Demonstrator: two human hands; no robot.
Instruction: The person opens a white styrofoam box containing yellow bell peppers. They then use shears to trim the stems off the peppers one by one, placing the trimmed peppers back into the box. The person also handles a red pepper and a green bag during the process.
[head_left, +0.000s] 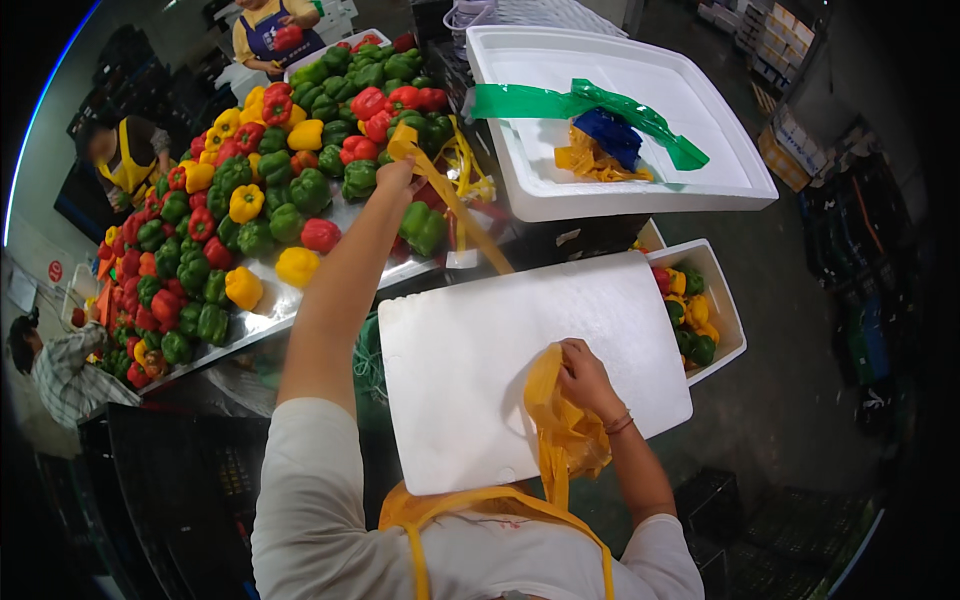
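Observation:
My left hand (395, 178) reaches over the front edge of the metal table and grips the upper part of a yellow tape strip (469, 217). The strip slants down to the far edge of a white foam lid (465, 360); its lower end is hidden there. My right hand (586, 381), above the lid, is closed on crumpled yellow plastic tape (566, 427) that hangs towards my apron. Near my left hand lie a green bell pepper (422, 229) and a tangle of yellow straps (469, 169).
Red, yellow and green bell peppers (255, 172) cover much of the metal table (281, 319). A white foam tray (637, 199) holds green, blue and yellow tape scraps. Peppers fill a foam box (724, 300) at right. Several people work around the table, one holding a red pepper (288, 37).

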